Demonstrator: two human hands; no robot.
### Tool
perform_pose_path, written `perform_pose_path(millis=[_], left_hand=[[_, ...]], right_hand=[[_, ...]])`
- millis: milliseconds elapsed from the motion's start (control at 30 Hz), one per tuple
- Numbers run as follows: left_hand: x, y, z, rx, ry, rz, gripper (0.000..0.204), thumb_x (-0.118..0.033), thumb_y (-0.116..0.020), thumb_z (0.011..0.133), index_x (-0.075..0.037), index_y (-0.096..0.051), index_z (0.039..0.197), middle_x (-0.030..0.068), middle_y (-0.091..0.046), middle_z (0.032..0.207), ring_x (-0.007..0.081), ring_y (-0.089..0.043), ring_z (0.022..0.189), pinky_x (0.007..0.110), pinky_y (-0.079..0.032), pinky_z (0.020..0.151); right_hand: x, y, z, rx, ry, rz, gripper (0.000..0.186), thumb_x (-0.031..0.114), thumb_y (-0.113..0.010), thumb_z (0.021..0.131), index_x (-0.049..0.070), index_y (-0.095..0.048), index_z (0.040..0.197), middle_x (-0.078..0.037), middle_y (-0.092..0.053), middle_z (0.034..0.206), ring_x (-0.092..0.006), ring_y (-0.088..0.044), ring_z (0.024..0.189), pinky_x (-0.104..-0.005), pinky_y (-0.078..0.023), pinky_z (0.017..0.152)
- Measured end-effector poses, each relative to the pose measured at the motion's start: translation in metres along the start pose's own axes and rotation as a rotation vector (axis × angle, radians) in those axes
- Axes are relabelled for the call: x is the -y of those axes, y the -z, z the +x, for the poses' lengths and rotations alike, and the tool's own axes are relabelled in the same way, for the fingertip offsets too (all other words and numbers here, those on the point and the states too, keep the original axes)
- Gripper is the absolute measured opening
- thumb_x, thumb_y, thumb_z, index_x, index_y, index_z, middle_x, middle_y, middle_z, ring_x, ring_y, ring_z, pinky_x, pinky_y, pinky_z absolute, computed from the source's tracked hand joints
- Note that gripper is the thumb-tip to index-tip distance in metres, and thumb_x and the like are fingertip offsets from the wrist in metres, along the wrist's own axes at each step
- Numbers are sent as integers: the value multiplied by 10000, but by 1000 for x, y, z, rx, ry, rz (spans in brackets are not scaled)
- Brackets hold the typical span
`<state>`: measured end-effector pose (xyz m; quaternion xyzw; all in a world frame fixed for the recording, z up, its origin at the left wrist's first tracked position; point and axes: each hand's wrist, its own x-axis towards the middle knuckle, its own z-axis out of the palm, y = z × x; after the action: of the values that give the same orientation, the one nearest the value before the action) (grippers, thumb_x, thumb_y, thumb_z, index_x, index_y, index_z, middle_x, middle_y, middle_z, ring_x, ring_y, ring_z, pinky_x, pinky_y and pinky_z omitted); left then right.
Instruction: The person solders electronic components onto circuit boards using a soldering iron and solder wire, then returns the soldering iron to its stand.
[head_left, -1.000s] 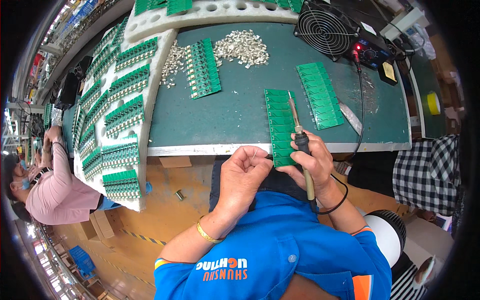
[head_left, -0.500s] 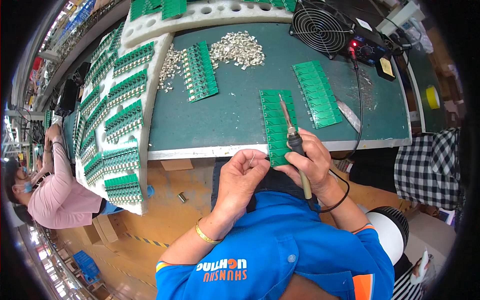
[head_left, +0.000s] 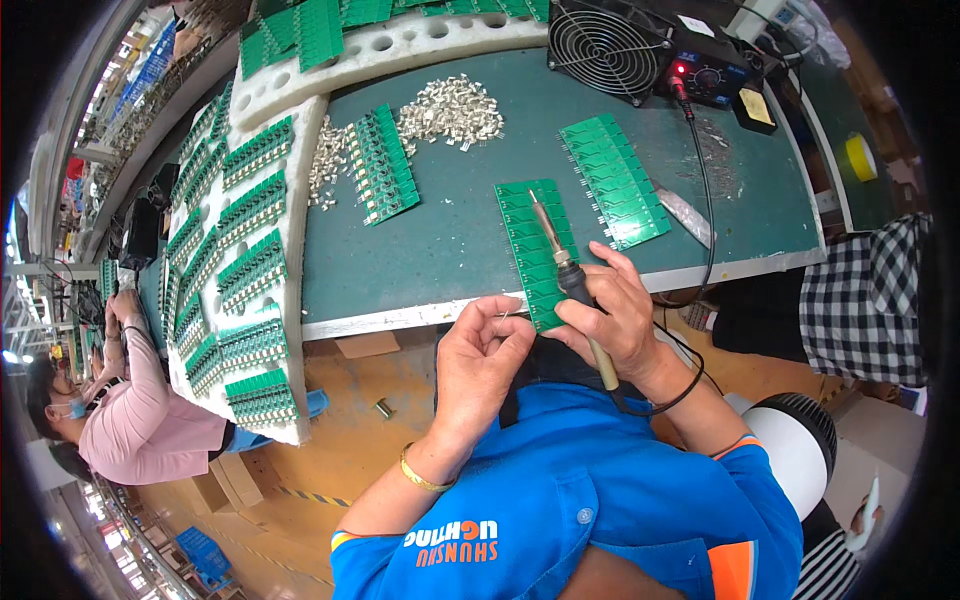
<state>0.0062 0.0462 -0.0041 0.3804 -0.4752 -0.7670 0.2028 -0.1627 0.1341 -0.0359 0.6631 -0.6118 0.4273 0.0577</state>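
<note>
My left hand point(head_left: 478, 365) is closed in a pinch near the table's front edge. A thin piece of solder wire point(head_left: 506, 313) sticks out between its thumb and forefinger. My right hand point(head_left: 618, 318) grips a soldering iron point(head_left: 570, 280) by its dark sleeve, with one finger raised. The iron lies slanted over a green circuit board point(head_left: 522, 238), its tip near the far end; I cannot tell whether it touches. The board reaches over the table edge, and its near end is at my right fingertips. Short pins line its left side.
Another green board point(head_left: 614, 185) lies to the right, beside a flat metal blade point(head_left: 686, 218). Farther back are a populated board point(head_left: 385, 165), a pile of small components point(head_left: 452, 112), a fan point(head_left: 608, 52) and a soldering station point(head_left: 708, 78). White foam point(head_left: 300, 260) carries boards; a co-worker point(head_left: 150, 415) sits left.
The whole view has shifted, so the table things appear farther left. My right hand's raised finger stands out more from the iron. Both grips look the same.
</note>
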Motion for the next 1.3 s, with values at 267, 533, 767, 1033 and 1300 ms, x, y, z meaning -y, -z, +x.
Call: perform_pose_path(millis=[267,533,767,1033,1300], left_hand=[[-5,1,6,3,32,77,345,32,-646,885,-10,-502,1196,56,-672,916,45,-597,809,178,-479,710],[6,1,4,-83,11,44,359,56,-649,862,-49,-430,1127,71,-673,895,31,-573,755,175,-445,635],[6,0,5,-62,-13,23,346,53,-639,868,-51,-405,1100,84,-686,890,34,-571,742,165,-433,603],[15,6,7,-67,-45,79,335,36,-647,870,-48,-409,1090,75,-692,857,-1,-519,647,165,-385,515],[11,1,6,-76,-55,-19,236,15,-671,873,-31,-487,1014,36,-666,846,-11,-498,642,157,-386,525]], right_hand=[[0,3,5,15,34,-3,356,205,-801,716,156,-574,986,-57,-622,859,-258,-673,903,-530,-458,949],[1,10,8,-20,-56,157,350,211,-764,773,110,-557,1037,-85,-619,889,-254,-627,800,-519,-434,979],[10,-13,28,13,54,199,348,133,-690,809,117,-540,1122,-39,-552,755,-234,-566,736,-419,-403,778],[18,-13,38,74,-21,337,273,77,-719,772,107,-586,1009,-36,-510,711,-233,-514,696,-364,-371,697],[13,-6,23,-8,-85,273,336,-20,-733,706,77,-554,974,-55,-502,701,-261,-506,663,-378,-372,678]])
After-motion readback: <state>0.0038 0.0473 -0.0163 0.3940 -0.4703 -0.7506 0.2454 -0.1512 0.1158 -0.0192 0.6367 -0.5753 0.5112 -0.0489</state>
